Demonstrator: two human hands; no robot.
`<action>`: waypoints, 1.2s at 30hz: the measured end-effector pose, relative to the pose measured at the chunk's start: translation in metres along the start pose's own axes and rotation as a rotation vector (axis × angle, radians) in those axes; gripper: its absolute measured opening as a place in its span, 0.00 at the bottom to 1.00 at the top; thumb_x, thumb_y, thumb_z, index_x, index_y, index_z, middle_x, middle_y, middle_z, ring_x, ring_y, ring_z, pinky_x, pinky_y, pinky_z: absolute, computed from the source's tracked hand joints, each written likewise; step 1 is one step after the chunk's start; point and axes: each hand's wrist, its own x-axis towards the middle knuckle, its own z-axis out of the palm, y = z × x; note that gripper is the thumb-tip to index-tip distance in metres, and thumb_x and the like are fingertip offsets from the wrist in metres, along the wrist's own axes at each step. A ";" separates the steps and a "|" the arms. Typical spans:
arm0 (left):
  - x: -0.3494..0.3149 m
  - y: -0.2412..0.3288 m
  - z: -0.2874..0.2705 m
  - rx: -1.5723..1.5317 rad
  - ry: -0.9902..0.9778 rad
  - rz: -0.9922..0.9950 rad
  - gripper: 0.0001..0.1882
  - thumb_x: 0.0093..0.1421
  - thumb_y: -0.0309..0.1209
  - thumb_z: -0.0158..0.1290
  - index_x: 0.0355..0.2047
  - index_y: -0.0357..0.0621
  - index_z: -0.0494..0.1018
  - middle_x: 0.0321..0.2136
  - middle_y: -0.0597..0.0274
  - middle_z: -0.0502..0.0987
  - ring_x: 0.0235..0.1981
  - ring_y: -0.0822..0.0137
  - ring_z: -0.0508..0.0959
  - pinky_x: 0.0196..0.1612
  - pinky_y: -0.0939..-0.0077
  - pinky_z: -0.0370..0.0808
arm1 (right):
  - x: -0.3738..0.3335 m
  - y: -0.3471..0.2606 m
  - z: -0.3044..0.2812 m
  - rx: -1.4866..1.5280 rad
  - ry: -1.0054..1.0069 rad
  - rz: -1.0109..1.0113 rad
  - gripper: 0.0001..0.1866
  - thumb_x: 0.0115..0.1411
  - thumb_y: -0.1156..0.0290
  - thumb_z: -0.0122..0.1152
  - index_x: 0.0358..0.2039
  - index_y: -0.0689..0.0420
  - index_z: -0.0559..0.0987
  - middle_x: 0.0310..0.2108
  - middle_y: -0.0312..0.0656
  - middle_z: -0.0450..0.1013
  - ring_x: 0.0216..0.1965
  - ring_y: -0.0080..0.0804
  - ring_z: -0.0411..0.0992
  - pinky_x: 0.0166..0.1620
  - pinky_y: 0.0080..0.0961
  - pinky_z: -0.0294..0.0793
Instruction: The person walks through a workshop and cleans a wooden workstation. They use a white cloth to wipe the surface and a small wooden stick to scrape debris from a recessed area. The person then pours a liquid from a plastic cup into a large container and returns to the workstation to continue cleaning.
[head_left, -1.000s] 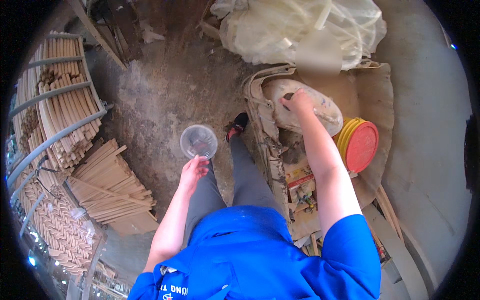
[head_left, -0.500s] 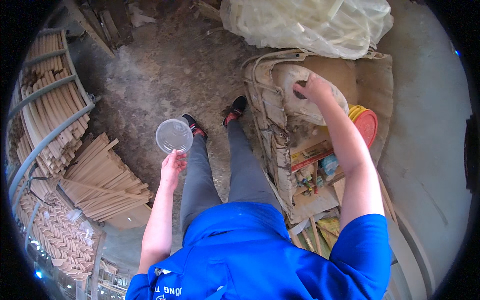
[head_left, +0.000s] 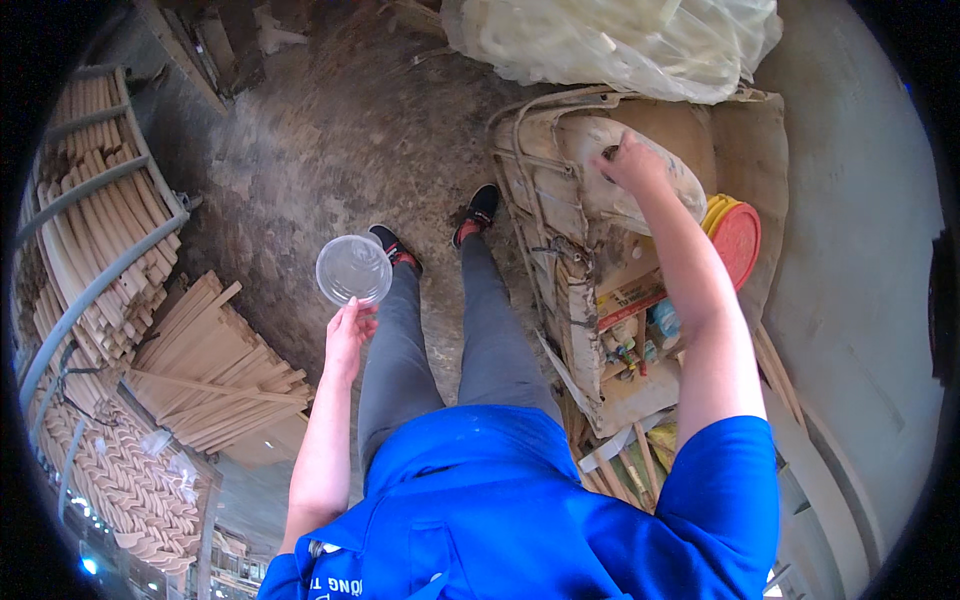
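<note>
My left hand (head_left: 348, 335) pinches the rim of a clear, round plastic tub (head_left: 354, 270), holding it out over the floor to the left of my legs. The tub looks empty. To the right, my right hand (head_left: 636, 163) is at a dark round spot on a dirty white plastic container (head_left: 625, 205). Its fingers are bent and drawn together there. Whether that spot is an opening or a cap, and what the fingertips hold, I cannot make out. The white container leans on top of a worn cabinet (head_left: 565, 200).
A yellow bucket with a red face (head_left: 737, 245) lies beside the white container. Small bottles sit on the cabinet's lower shelf (head_left: 640, 400). Clear plastic sheeting (head_left: 620, 45) lies behind. Wooden strips (head_left: 215, 370) and a metal rack of curved wood pieces (head_left: 110, 220) stand left.
My right hand has risen slightly and now covers more of the dark round spot on the white container. The plastic tub in my left hand has barely shifted.
</note>
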 end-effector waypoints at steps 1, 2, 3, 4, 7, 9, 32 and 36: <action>0.000 0.001 -0.001 0.007 -0.006 -0.001 0.17 0.62 0.43 0.42 0.39 0.42 0.70 0.33 0.63 0.74 0.28 0.75 0.71 0.34 0.80 0.69 | 0.006 0.000 0.001 0.167 -0.091 0.191 0.37 0.46 0.52 0.62 0.52 0.54 0.60 0.43 0.50 0.69 0.44 0.42 0.70 0.43 0.34 0.70; 0.000 0.002 -0.001 0.014 -0.011 -0.001 0.18 0.62 0.43 0.43 0.39 0.42 0.71 0.33 0.62 0.74 0.28 0.76 0.71 0.34 0.80 0.69 | 0.007 0.002 0.004 0.256 -0.110 0.240 0.36 0.46 0.52 0.61 0.52 0.55 0.61 0.42 0.51 0.70 0.43 0.42 0.70 0.43 0.34 0.70; -0.002 0.005 -0.001 0.035 -0.016 -0.001 0.17 0.62 0.43 0.43 0.39 0.41 0.71 0.33 0.62 0.74 0.28 0.76 0.71 0.34 0.81 0.69 | 0.008 0.002 0.010 0.346 -0.129 0.284 0.35 0.47 0.52 0.60 0.51 0.57 0.61 0.41 0.52 0.70 0.43 0.41 0.70 0.43 0.34 0.70; -0.004 0.008 -0.001 0.056 -0.022 0.000 0.17 0.62 0.43 0.42 0.38 0.41 0.71 0.33 0.62 0.74 0.28 0.76 0.71 0.34 0.81 0.69 | 0.007 0.007 0.014 0.320 -0.127 0.229 0.34 0.47 0.51 0.60 0.50 0.57 0.62 0.41 0.52 0.70 0.43 0.42 0.71 0.43 0.34 0.70; -0.007 0.013 -0.005 0.106 -0.031 0.020 0.17 0.62 0.42 0.42 0.38 0.41 0.72 0.33 0.63 0.74 0.27 0.76 0.71 0.33 0.81 0.69 | 0.000 0.018 0.015 0.013 -0.077 -0.135 0.32 0.48 0.51 0.59 0.47 0.57 0.64 0.41 0.52 0.70 0.43 0.43 0.70 0.43 0.36 0.70; -0.006 0.015 -0.011 0.147 -0.046 0.027 0.17 0.62 0.42 0.42 0.38 0.42 0.71 0.33 0.62 0.74 0.27 0.76 0.71 0.33 0.81 0.69 | -0.005 0.026 0.015 -0.251 0.077 -0.387 0.31 0.47 0.51 0.60 0.45 0.57 0.65 0.40 0.50 0.71 0.42 0.45 0.71 0.42 0.37 0.70; 0.007 0.016 0.177 0.373 -0.213 0.027 0.17 0.63 0.40 0.42 0.39 0.38 0.70 0.33 0.59 0.74 0.26 0.76 0.72 0.30 0.84 0.69 | 0.002 0.044 0.022 0.127 -0.073 -0.111 0.31 0.50 0.56 0.55 0.49 0.65 0.63 0.38 0.48 0.73 0.36 0.41 0.74 0.30 0.49 0.74; 0.010 0.017 0.176 0.439 -0.194 0.023 0.17 0.62 0.40 0.42 0.40 0.37 0.70 0.34 0.59 0.74 0.25 0.76 0.72 0.30 0.84 0.70 | 0.000 0.050 0.026 0.031 0.143 -0.354 0.13 0.54 0.67 0.49 0.38 0.57 0.74 0.37 0.45 0.73 0.36 0.42 0.72 0.32 0.52 0.70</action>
